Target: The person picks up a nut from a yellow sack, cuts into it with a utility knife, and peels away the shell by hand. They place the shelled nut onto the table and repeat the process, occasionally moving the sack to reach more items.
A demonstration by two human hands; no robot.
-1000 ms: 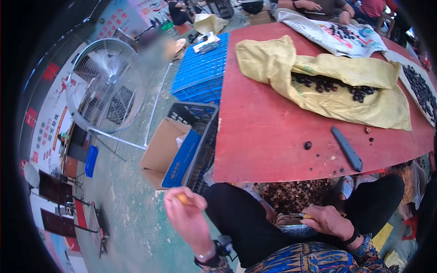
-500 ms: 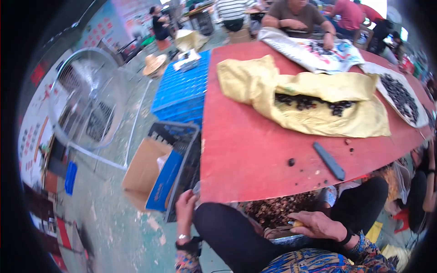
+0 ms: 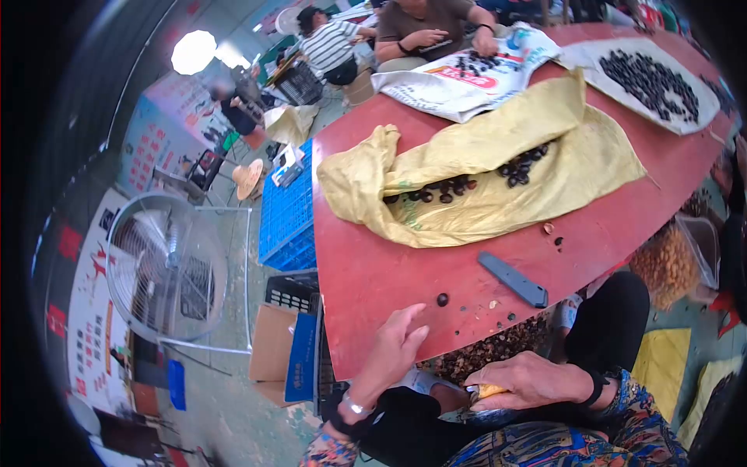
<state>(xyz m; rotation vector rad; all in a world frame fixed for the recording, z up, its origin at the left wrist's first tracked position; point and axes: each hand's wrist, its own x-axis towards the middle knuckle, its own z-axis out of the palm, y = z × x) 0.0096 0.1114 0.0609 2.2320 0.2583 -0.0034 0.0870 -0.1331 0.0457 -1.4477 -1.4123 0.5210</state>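
Note:
My left hand (image 3: 395,344) is over the near edge of the red table (image 3: 358,327), empty, with the fingers apart. A single dark round nut (image 3: 443,299) lies just beyond its fingertips. My right hand (image 3: 525,380) is above my lap, closed on a small yellow-handled tool (image 3: 490,389); most of the tool is hidden by the fingers. A dark grey flat bar (image 3: 513,280) lies on the table near its edge. Farther back, a yellow woven sack (image 3: 467,218) lies folded open with dark round nuts (image 3: 521,165) inside.
Brown shell scraps (image 3: 498,346) are heaped below the table edge. A white sack (image 3: 467,86) and a pale sheet (image 3: 685,117) hold more dark nuts. A co-worker (image 3: 428,31) sits across the table. Blue crates (image 3: 288,218), a cardboard box (image 3: 272,342) and a large fan (image 3: 167,265) stand left.
My left hand has risen from beside my knee to over the table edge. The right hand still holds the tool. The camera view has shifted and tilted.

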